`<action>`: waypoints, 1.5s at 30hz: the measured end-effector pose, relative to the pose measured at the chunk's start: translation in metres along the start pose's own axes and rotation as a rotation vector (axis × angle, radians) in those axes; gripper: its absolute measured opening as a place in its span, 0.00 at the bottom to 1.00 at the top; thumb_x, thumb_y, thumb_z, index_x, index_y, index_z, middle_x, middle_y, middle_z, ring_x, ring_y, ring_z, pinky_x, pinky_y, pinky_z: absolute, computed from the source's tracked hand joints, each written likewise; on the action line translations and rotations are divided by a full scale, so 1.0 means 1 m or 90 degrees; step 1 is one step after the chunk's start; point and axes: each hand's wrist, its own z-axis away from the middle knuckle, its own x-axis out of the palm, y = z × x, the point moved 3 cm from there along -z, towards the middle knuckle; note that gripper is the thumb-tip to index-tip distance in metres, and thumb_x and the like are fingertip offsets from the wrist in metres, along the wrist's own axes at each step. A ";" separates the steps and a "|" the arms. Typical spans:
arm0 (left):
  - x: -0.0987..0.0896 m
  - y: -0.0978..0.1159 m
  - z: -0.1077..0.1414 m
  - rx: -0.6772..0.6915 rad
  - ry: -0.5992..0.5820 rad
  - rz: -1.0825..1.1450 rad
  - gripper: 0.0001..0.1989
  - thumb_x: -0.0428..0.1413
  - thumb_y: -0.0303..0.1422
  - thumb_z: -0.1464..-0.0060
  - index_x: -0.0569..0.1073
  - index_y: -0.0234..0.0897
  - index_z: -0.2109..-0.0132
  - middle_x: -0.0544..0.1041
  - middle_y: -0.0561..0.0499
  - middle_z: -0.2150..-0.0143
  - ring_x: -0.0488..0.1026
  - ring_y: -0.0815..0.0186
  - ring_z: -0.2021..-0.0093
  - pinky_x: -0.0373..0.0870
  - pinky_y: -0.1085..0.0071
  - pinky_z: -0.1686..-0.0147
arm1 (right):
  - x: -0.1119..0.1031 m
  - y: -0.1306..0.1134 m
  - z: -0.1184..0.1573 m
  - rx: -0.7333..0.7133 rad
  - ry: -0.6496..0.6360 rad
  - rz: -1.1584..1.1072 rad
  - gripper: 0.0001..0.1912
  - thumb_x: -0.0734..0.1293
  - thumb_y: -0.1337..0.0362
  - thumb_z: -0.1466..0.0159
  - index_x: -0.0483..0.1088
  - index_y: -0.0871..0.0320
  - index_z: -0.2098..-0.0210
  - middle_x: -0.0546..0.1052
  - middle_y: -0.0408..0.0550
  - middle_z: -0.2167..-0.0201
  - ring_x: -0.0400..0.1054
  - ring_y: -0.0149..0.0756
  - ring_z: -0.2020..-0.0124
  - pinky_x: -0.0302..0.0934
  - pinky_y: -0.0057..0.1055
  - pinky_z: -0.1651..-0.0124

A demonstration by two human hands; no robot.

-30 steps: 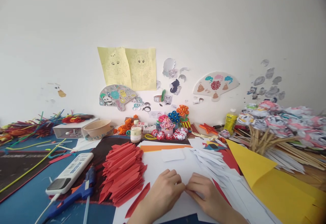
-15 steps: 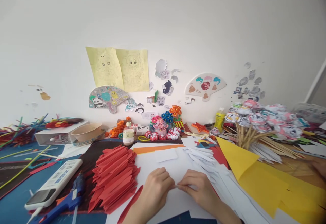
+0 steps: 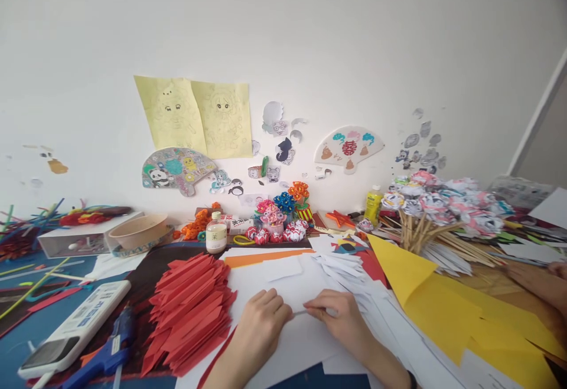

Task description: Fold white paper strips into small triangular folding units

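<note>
My left hand [image 3: 263, 324] and my right hand [image 3: 339, 315] are both closed above the white paper sheets [image 3: 305, 347], fingertips pinched. A narrow white paper strip [image 3: 299, 312] stretches across the small gap between them, one end in each pinch. To the left of my left hand lies a big heap of folded red paper pieces [image 3: 190, 312]. Beyond my right hand, cut white paper strips [image 3: 343, 270] are fanned out. A small white paper piece [image 3: 282, 269] rests on the sheets behind the hands.
A blue glue gun [image 3: 108, 347] and a white power strip [image 3: 75, 330] lie at left. A bottle [image 3: 216, 234] stands behind the red heap. Yellow paper [image 3: 469, 312] and paper flowers on sticks [image 3: 425, 229] occupy the right, where another person's hand [image 3: 538, 283] rests.
My hands have drawn slightly apart, and more of the white strip shows between them. The view has turned a little to the right, and more of the other person's arm appears.
</note>
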 end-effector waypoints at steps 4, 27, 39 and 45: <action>0.001 -0.001 0.001 0.005 -0.001 -0.009 0.09 0.49 0.27 0.40 0.69 0.37 0.69 0.68 0.53 0.75 0.63 0.65 0.72 0.52 0.69 0.73 | -0.003 0.001 0.000 0.003 0.020 0.004 0.08 0.66 0.72 0.42 0.76 0.58 0.74 0.77 0.46 0.76 0.71 0.36 0.73 0.61 0.28 0.69; -0.013 -0.007 0.001 -0.173 0.161 0.026 0.09 0.49 0.30 0.39 0.73 0.40 0.64 0.73 0.51 0.71 0.67 0.65 0.69 0.63 0.70 0.68 | 0.010 0.026 -0.018 0.273 0.046 -0.362 0.29 0.68 0.46 0.46 0.70 0.63 0.55 0.74 0.48 0.75 0.67 0.33 0.79 0.61 0.29 0.76; -0.006 -0.030 -0.024 -0.384 0.116 0.270 0.12 0.50 0.36 0.43 0.74 0.37 0.69 0.76 0.52 0.72 0.68 0.66 0.73 0.63 0.73 0.70 | 0.022 -0.013 -0.068 0.187 0.108 -0.499 0.22 0.68 0.46 0.45 0.71 0.62 0.72 0.72 0.45 0.77 0.64 0.31 0.77 0.57 0.27 0.74; 0.007 -0.027 -0.048 -0.327 -0.018 0.452 0.21 0.47 0.43 0.42 0.74 0.35 0.74 0.73 0.53 0.77 0.65 0.68 0.76 0.60 0.75 0.73 | 0.023 0.009 -0.061 0.202 0.025 -0.500 0.23 0.68 0.46 0.44 0.69 0.62 0.75 0.64 0.40 0.83 0.57 0.26 0.81 0.52 0.25 0.76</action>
